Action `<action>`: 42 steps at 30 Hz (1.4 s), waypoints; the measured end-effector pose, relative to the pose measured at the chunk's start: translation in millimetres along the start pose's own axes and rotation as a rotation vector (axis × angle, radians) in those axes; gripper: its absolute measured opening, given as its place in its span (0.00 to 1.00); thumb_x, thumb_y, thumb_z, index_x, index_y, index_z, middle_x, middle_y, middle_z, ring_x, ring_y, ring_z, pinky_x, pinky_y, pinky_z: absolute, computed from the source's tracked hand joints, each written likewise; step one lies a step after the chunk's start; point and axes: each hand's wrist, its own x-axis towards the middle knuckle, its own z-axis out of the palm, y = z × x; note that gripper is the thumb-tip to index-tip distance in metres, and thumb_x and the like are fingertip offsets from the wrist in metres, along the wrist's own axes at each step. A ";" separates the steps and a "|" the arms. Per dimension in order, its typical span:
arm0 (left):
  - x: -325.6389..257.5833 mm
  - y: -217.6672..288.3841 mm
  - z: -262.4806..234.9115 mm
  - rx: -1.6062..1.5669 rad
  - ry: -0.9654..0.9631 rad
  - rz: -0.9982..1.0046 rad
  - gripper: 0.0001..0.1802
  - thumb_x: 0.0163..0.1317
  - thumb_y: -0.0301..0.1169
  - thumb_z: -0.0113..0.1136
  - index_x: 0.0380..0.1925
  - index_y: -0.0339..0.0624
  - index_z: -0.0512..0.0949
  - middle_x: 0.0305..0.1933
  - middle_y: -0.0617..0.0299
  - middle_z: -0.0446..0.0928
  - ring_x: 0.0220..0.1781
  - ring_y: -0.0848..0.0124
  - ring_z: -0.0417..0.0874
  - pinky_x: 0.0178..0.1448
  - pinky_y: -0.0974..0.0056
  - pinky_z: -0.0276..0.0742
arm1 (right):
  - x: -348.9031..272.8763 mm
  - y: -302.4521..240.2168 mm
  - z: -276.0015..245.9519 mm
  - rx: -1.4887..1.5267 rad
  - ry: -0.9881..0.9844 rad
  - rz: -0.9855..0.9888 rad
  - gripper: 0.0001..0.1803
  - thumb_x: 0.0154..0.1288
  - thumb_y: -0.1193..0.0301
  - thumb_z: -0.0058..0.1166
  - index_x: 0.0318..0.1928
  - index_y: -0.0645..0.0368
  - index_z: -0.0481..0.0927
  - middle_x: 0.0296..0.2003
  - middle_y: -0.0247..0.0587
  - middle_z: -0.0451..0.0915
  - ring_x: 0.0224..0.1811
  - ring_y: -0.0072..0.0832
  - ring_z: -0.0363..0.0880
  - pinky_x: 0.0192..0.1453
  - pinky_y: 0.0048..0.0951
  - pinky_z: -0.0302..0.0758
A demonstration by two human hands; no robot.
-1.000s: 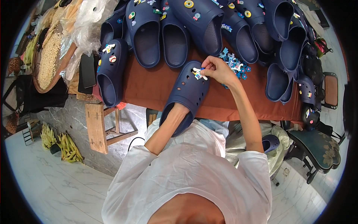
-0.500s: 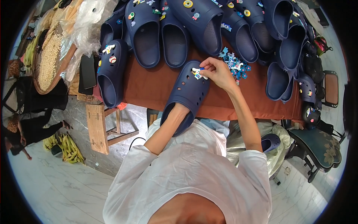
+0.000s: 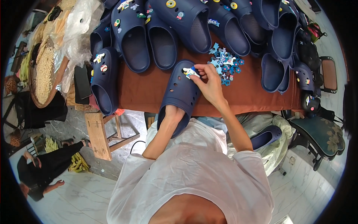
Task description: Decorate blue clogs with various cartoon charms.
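A navy clog point(image 3: 173, 98) lies toe away from me at the near edge of the brown-covered table. My left hand point(image 3: 174, 112) is pushed into its foot opening, so the fingers are hidden inside. Over the toe, my right hand point(image 3: 209, 83) pinches a white and blue cartoon shoe charm point(image 3: 191, 73) between thumb and fingers. That charm rests against the holes at the clog's upper right; whether its stem is through a hole cannot be seen. Just beyond the right hand sits a pile of blue charms point(image 3: 226, 67).
Several decorated navy clogs point(image 3: 134, 48) line the far side. Another clog point(image 3: 104, 84) stands left beside a dark phone point(image 3: 82, 85). A wooden stool point(image 3: 97, 135), a patterned chair point(image 3: 320, 136) and a loose clog point(image 3: 266, 137) are below table level. Someone in black point(image 3: 48, 168) is at far left.
The view has shifted a little. My right thumb has come down along the charm's lower side, while the left hand stays inside the clog. The person at far left has moved.
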 end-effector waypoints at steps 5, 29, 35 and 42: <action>-0.2 -0.9 0.3 -0.026 -0.032 -0.010 0.25 0.77 0.42 0.40 0.67 0.41 0.65 0.69 0.55 0.68 0.68 0.61 0.72 0.74 0.54 0.66 | 2.0 -2.7 1.8 -0.079 0.009 -0.033 0.19 0.57 0.74 0.68 0.49 0.62 0.80 0.41 0.38 0.76 0.40 0.29 0.77 0.46 0.28 0.77; 12.0 -6.0 12.6 -0.113 -0.005 0.011 0.24 0.76 0.42 0.40 0.64 0.42 0.69 0.68 0.51 0.70 0.67 0.55 0.72 0.73 0.46 0.66 | -38.5 23.2 -17.2 0.021 0.197 -0.008 0.11 0.66 0.80 0.57 0.49 0.60 0.82 0.44 0.38 0.77 0.44 0.24 0.78 0.44 0.22 0.77; 15.8 -5.2 3.4 -0.111 0.016 0.023 0.25 0.75 0.43 0.41 0.64 0.41 0.69 0.69 0.52 0.69 0.67 0.55 0.72 0.74 0.47 0.64 | -54.9 41.9 -51.3 -0.185 0.329 0.104 0.08 0.66 0.79 0.57 0.45 0.59 0.83 0.38 0.37 0.77 0.32 0.24 0.78 0.37 0.25 0.77; 8.2 -9.9 -3.8 0.030 0.069 0.077 0.23 0.77 0.39 0.41 0.64 0.37 0.68 0.70 0.53 0.68 0.67 0.59 0.73 0.72 0.53 0.69 | -65.7 55.4 -51.6 -0.284 0.353 0.107 0.08 0.63 0.79 0.59 0.43 0.60 0.82 0.38 0.39 0.77 0.32 0.28 0.77 0.36 0.28 0.76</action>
